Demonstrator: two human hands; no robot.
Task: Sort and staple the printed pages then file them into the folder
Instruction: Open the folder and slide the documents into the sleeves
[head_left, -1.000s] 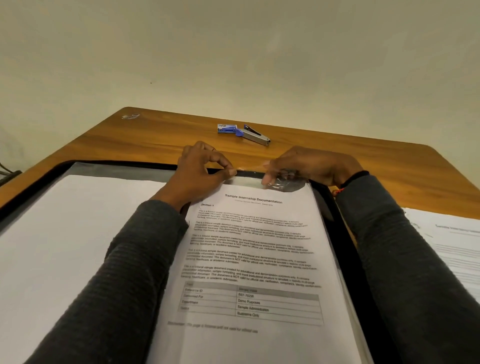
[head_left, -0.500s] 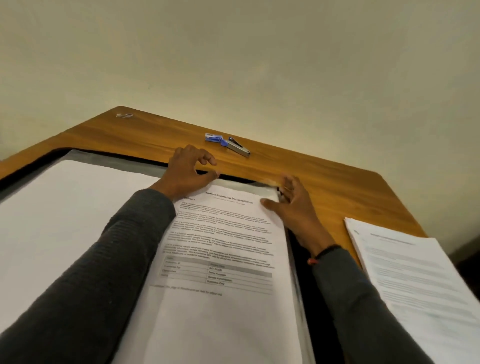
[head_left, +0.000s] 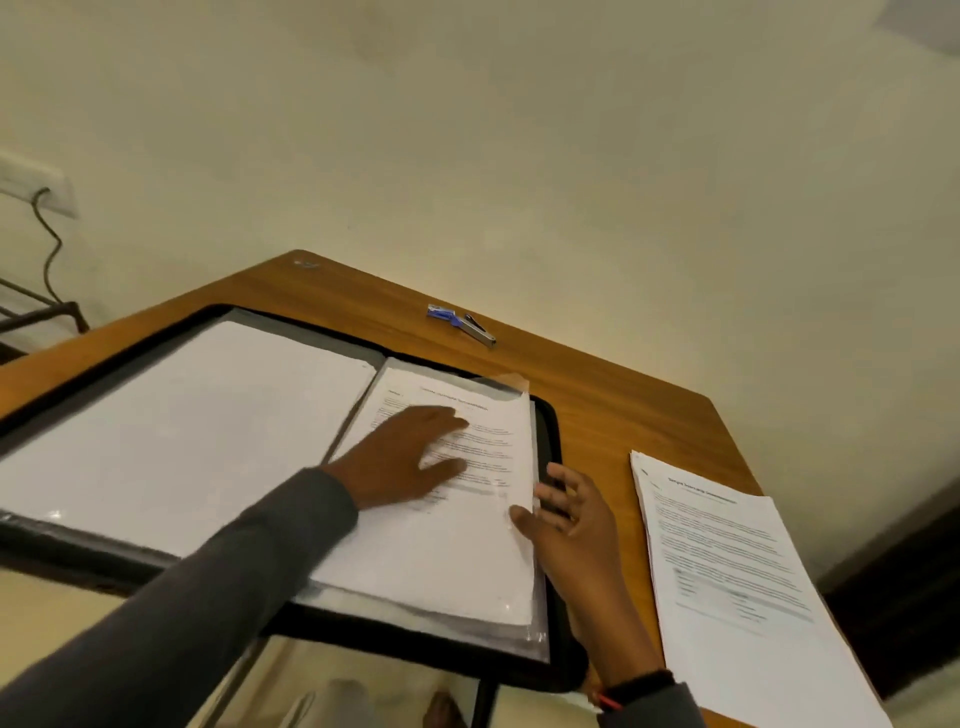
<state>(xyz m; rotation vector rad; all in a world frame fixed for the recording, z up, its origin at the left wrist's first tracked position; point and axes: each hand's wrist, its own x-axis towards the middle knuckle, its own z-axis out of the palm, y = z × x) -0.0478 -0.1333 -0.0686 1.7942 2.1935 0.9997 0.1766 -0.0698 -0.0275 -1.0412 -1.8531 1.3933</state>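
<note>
An open black folder (head_left: 551, 436) lies across the wooden table, with white sheets in clear sleeves on both sides. A printed page set (head_left: 457, 551) lies in the right-hand sleeve. My left hand (head_left: 402, 457) presses flat on that page, fingers spread. My right hand (head_left: 563, 512) rests open at the page's right edge, thumb on the paper, fingers over the folder's black rim. A second stack of printed pages (head_left: 727, 577) lies on the table to the right of the folder. A small stapler (head_left: 479, 329) with a blue staple box (head_left: 440, 312) sits behind the folder.
The wooden table (head_left: 623, 405) stands against a pale wall. Its right edge runs close to the loose stack. A wall socket with a dark cable (head_left: 47, 234) is at the far left. The folder's near edge overhangs the table front.
The view has pulled back and swung. My left hand moved from the page's top edge down onto its middle and flattened. My right hand slid down the page's right edge.
</note>
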